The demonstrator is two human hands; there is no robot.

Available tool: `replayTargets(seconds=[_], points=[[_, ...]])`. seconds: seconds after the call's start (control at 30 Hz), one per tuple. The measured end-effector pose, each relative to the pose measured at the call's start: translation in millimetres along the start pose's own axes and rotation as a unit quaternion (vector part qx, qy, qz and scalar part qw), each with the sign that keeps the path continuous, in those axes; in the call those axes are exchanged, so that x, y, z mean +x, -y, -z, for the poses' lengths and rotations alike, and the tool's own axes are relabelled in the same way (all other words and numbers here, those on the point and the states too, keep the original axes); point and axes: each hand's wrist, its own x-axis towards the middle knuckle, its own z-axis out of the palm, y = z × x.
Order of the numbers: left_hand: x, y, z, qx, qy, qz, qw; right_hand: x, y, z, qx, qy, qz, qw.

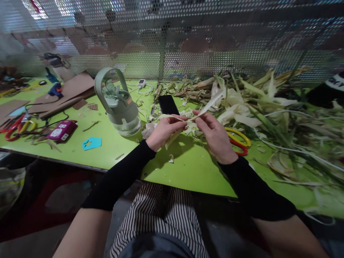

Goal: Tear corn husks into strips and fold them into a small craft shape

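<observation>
"What's on the green table (177, 172)?"

"A big, messy leaf pile (239, 104) on the right. A black phone (168, 105) lies in the middle."

"And on the left?"

"A bottle (122, 113), a blue star tag (91, 143), a purple box (61, 131) and brown paper (73, 89)."

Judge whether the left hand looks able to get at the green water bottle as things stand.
Probably yes: the water bottle stands close to the left hand, with only a crumpled pale scrap low between them. That hand pinches husk strips, so it would likely have to let go first.
</observation>
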Motion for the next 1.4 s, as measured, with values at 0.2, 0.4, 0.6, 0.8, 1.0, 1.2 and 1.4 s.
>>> replayTargets(seconds=[0.2,0.4,0.6,0.8,1.0,1.2,1.4], points=[[2,3,-0.6,0.103,-0.005,-0.042,0.994,-6,10,-1,-0.035,-0.025,0.014,0.999],[1,4,-0.8,0.055,0.015,-0.050,0.997,-4,10,-3,0.000,-0.027,-0.003,1.000],[0,3,2.3,0.011,0.035,-0.001,0.999,1,3,-2,0.080,-0.032,-0.007,0.996],[2,2,4.6,0.016,0.071,0.039,0.997,5,4,-1,0.172,-0.045,-0.034,0.983],[2,2,4.4,0.005,0.106,0.035,0.994,3,11,-1,0.203,-0.047,-0.043,0.977],[4,5,5.8,0.008,0.115,0.016,0.993,3,10,0,0.181,-0.046,-0.045,0.981],[3,6,3.7,-0.011,0.081,0.000,0.997,6,4,2,0.126,-0.051,-0.026,0.990]])
